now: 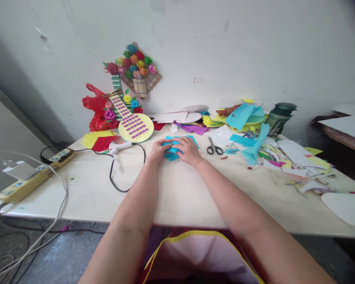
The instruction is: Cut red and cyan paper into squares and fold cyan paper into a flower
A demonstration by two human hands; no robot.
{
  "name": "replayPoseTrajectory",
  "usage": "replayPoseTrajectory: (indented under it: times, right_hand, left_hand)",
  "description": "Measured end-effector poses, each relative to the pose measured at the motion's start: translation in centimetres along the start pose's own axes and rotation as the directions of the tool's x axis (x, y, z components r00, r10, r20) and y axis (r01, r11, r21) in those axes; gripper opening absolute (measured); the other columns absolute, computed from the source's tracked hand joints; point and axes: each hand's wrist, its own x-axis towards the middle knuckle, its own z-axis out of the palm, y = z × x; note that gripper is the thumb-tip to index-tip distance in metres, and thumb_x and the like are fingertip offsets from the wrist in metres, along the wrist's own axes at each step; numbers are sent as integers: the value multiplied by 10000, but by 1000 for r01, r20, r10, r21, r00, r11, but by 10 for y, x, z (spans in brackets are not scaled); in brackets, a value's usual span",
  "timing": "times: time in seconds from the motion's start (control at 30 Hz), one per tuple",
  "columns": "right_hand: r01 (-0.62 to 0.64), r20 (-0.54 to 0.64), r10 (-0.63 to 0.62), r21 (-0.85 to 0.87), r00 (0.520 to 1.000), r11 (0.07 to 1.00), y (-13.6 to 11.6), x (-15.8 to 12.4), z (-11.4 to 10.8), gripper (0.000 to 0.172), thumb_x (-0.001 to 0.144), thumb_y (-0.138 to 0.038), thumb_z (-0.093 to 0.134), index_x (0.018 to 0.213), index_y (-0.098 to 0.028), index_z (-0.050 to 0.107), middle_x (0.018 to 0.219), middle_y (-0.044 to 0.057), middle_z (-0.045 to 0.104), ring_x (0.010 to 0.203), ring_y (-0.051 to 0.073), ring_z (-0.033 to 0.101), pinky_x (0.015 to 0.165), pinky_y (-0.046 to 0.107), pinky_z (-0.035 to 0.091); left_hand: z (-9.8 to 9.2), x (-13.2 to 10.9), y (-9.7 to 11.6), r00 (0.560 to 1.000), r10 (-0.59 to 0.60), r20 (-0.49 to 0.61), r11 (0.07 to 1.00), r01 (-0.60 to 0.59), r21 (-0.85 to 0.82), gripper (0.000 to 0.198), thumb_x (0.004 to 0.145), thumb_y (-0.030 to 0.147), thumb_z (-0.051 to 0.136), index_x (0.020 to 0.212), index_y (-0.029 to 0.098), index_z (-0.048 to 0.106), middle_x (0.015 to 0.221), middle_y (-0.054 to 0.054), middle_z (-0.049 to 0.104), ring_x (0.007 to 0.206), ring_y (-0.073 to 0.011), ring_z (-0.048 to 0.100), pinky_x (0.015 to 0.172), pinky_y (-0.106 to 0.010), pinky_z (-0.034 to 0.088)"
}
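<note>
Blue paper lies on the white table under both hands, near the middle. My left hand rests at its left side, fingers bent over the paper's edge. From the right, my right hand lies across the paper with its fingers spread, the fingertips close to my left hand. Part of the sheet is hidden beneath the fingers. Black-handled scissors lie just right of my right hand. A white glue gun with a black cord is on the left.
A yellow power strip with cables runs along the left edge. A paper banjo shape, a red bag and paper flowers stand at the back left. Paper scraps and a green bottle are on the right.
</note>
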Motion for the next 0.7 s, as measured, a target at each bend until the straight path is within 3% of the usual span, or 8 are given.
replayPoseTrajectory:
  times: [0.17, 0.3, 0.5, 0.7]
  right_hand:
    - [36, 14, -37, 5, 999, 999, 1, 2, 3, 185, 779, -144, 533, 813, -223, 697, 1102, 6, 646, 1019, 206, 495, 870, 372, 368]
    - [45, 15, -45, 4, 999, 999, 0, 2, 2, 181, 777, -152, 541, 801, -231, 703, 1125, 5, 635, 1022, 209, 499, 861, 378, 380]
    - [53, 11, -53, 16, 999, 998, 0, 2, 2, 249, 727, -98, 562, 909, -214, 687, 1178, 29, 602, 1014, 208, 493, 857, 372, 384]
    - [40, 41, -41, 17, 998, 999, 0, 1, 3, 187, 755, -123, 532, 737, -218, 692, 1187, 20, 595, 1039, 218, 467, 879, 387, 360]
  left_hand:
    - [0, 0, -1, 1000, -25, 11, 999, 25, -30, 384, 516, 258, 773, 842, 124, 621, 647, 2, 615, 510, -106, 562, 515, -249, 485]
    - [0, -1, 1, 999, -35, 42, 999, 36, -38, 374, 510, 242, 775, 834, 129, 627, 653, -2, 619, 527, -114, 573, 510, -245, 485]
    - [0, -2, 1, 1000, -2, 26, 1000, 3, -30, 332, 500, 206, 769, 787, 120, 626, 568, 12, 590, 476, -86, 533, 487, -205, 441]
    - [0, -1, -1, 998, 36, 42, 999, -36, 11, 313, 520, 231, 761, 781, 130, 623, 604, 21, 594, 495, -69, 518, 502, -191, 421]
